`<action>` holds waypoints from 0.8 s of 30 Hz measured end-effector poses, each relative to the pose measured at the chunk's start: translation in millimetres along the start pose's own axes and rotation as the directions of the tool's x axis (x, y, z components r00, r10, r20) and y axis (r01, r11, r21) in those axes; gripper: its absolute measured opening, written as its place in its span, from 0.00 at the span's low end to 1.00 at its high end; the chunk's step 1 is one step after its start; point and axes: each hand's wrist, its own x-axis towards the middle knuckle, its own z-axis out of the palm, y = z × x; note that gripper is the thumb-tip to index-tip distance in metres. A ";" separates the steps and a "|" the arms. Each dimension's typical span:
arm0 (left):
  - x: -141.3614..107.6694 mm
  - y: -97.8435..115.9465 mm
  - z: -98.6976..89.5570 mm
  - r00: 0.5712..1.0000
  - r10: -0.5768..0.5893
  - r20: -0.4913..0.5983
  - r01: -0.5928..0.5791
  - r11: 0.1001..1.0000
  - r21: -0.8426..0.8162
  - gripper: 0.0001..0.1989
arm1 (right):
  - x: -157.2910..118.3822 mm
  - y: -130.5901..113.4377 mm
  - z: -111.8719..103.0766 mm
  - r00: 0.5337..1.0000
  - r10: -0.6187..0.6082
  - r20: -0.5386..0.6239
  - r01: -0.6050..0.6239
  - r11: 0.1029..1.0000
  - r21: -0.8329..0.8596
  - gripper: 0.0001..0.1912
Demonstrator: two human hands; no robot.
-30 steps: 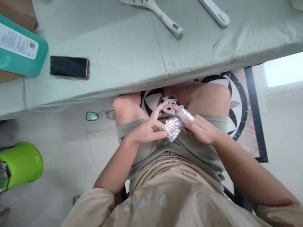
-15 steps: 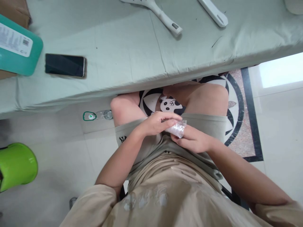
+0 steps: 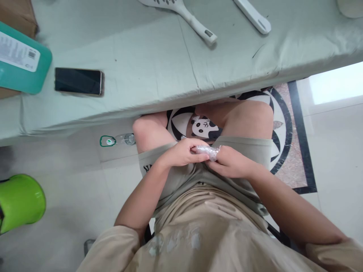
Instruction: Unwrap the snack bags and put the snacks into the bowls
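Ok so, tally: two hands (image 3: 184,153) (image 3: 231,162), one clear plastic wrap (image 3: 208,152), one phone (image 3: 78,81), one slotted spatula (image 3: 195,23), one other white handle (image 3: 253,17), one teal container (image 3: 42,71), one green bucket (image 3: 24,202).

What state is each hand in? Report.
Left hand: closed on the crinkled clear plastic.
Right hand: fingers curled, at that plastic; whether gripping, cannot be told.

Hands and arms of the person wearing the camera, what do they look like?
The left hand and right hand are bare, with no gloves, watch or bracelets showing. Loose, short tan sleeves end around the elbows, leaving the forearms uncovered.
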 end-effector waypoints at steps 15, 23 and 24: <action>-4.6 -2.8 -4.7 0.980 -0.036 -0.193 -0.044 0.918 -0.394 0.28 | -6.1 2.2 -12.1 0.702 -0.131 -0.700 0.245 0.967 0.065 0.21; 1.4 0.1 13.8 0.954 0.024 -0.299 -0.167 0.871 -0.462 0.27 | 3.7 -13.8 -0.7 0.673 0.012 -0.740 0.102 0.989 0.109 0.04; 1.6 0.7 14.4 0.953 0.028 -0.303 -0.169 0.876 -0.452 0.27 | 3.8 -13.8 1.3 0.654 0.031 -0.756 0.100 0.987 0.126 0.03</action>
